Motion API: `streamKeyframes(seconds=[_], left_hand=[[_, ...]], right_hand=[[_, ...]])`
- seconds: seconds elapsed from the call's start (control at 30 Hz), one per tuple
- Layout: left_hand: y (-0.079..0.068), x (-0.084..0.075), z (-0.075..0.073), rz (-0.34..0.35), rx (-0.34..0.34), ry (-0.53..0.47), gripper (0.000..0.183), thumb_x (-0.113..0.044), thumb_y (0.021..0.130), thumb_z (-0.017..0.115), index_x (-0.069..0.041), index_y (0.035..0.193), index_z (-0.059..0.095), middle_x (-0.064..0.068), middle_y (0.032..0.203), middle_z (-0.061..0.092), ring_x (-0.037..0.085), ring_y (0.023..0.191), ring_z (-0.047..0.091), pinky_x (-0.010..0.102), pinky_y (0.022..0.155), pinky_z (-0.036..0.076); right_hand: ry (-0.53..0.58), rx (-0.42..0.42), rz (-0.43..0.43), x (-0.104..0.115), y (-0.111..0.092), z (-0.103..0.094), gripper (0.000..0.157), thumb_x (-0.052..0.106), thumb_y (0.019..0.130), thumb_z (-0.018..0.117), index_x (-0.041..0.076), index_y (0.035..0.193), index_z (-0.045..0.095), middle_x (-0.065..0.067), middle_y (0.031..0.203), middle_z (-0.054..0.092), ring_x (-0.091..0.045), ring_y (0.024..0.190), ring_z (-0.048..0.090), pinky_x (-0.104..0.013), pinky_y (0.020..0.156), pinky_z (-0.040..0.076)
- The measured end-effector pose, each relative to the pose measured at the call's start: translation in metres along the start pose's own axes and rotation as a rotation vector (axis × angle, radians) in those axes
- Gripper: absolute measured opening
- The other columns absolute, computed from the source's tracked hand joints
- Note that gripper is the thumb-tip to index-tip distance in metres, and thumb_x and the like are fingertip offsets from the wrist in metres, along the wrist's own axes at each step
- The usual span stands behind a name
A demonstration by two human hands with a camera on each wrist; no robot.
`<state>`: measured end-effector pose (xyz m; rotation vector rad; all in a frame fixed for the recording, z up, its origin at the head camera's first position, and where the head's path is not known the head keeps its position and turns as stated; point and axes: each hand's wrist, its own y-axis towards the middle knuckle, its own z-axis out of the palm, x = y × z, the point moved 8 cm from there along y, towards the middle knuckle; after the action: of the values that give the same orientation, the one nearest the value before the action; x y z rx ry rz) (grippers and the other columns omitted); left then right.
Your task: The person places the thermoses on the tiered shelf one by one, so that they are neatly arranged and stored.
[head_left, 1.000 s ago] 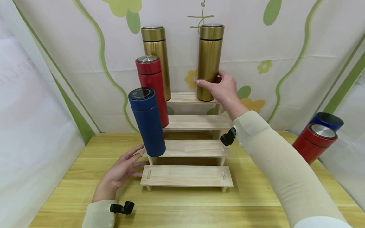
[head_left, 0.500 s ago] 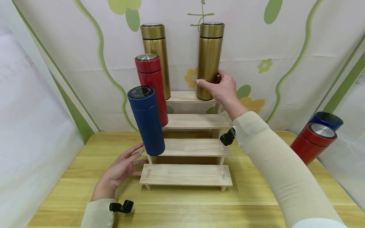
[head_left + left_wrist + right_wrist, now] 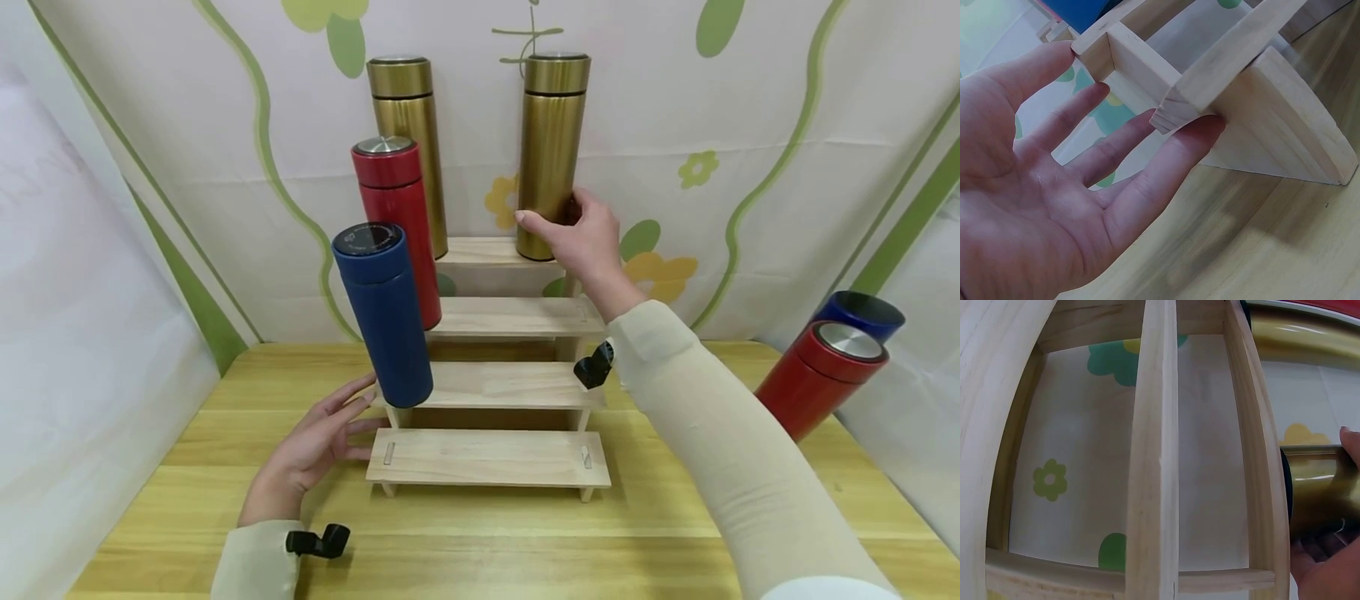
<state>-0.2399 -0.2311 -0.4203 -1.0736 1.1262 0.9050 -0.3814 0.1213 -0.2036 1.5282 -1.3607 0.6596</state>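
My right hand (image 3: 588, 242) holds the lower part of a gold thermos (image 3: 553, 142), thumb in front. That thermos stands upright at the right end of the top tier of a stepped wooden shelf (image 3: 487, 458). Close to the shelf's left side is my left hand (image 3: 318, 437), palm up and fingers spread, with fingertips touching the wooden end pieces in the left wrist view. A second gold thermos (image 3: 408, 117), a red thermos (image 3: 397, 200) and a blue thermos (image 3: 384, 325) stand at the left ends of the upper three tiers, one on each. The right hand's far fingers are mostly hidden.
Off to the right stand another red thermos (image 3: 821, 375) and, behind it, a blue one (image 3: 862, 315), partly covered. The shelf rests on a wooden table (image 3: 465, 550). A white cloth (image 3: 660, 108) printed with flowers hangs behind it.
The head view has tilted slightly, so the scene sits a little higher in it. My right wrist has lowered a bit, its grip on the gold thermos kept. The left hand stays put.
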Motion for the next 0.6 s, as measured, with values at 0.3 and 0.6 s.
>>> streamKeyframes(seconds=[0.3, 0.6], left_hand=[[-0.0003, -0.0003, -0.0012, 0.003, 0.005, -0.003, 0.062, -0.036, 0.111, 0.053, -0.021, 0.166, 0.029, 0.016, 0.165, 0.04, 0.033, 0.138, 0.057, 0.053, 0.098, 0.059], [-0.0009, 0.0003, -0.0014, -0.001, 0.004, 0.004, 0.063, -0.036, 0.111, 0.053, -0.019, 0.167, 0.028, 0.019, 0.167, 0.036, 0.034, 0.139, 0.057, 0.053, 0.098, 0.059]], right_hand=[[0.011, -0.026, 0.003, -0.0019, 0.0003, 0.0014, 0.081, 0.063, 0.08, 0.084, 0.017, 0.142, 0.06, -0.004, 0.136, 0.066, -0.018, 0.119, 0.061, -0.036, 0.105, 0.053], [-0.022, -0.009, 0.016, -0.0017, 0.0003, -0.0003, 0.082, 0.063, 0.081, 0.083, 0.016, 0.144, 0.058, -0.005, 0.137, 0.065, -0.02, 0.12, 0.06, -0.037, 0.105, 0.053]])
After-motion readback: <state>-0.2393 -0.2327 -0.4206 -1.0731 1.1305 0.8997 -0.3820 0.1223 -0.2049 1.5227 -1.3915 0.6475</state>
